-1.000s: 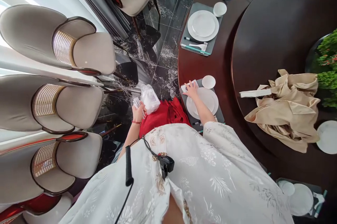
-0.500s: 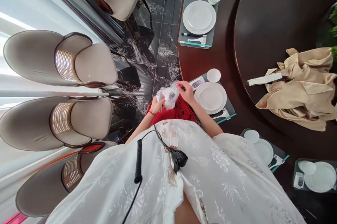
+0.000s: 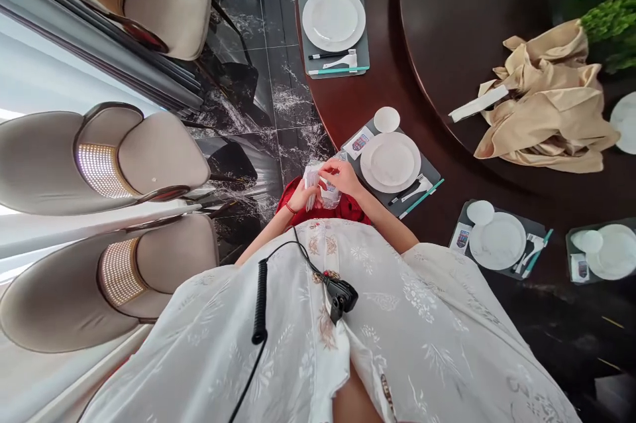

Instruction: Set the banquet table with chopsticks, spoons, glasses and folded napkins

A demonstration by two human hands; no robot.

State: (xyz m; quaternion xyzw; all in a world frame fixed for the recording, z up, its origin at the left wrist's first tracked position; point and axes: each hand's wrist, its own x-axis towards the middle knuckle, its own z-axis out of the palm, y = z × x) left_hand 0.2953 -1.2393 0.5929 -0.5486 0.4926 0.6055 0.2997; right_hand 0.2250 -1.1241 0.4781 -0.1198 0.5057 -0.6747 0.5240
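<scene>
My left hand [image 3: 301, 197] is closed round a stack of thin white packets [image 3: 311, 178], held upright in front of the red cloth at my waist. A crumpled clear plastic bag [image 3: 330, 197] hangs about the packets, with some printed ones showing through it. My right hand [image 3: 342, 178] reaches over the bag from the right, its fingers pinched at the edge of the stack. Close to that hand is a place setting with a printed packet [image 3: 358, 143] on a grey placemat [image 3: 431, 171], a white plate [image 3: 391, 162] and a small bowl [image 3: 386, 119].
The dark round table [image 3: 338, 105] carries more settings with plates [image 3: 334, 18], chopsticks and spoons. Beige cloths [image 3: 551, 118] lie heaped on the turntable [image 3: 447, 12] near green plants [image 3: 611, 25]. Upholstered chairs [image 3: 154, 151] line the left, beyond the black marble floor [image 3: 288, 98].
My view has shifted, and the table settings sit further left. My right hand has moved from the bag's far edge onto the packets, whose edges now show fanned in my left hand.
</scene>
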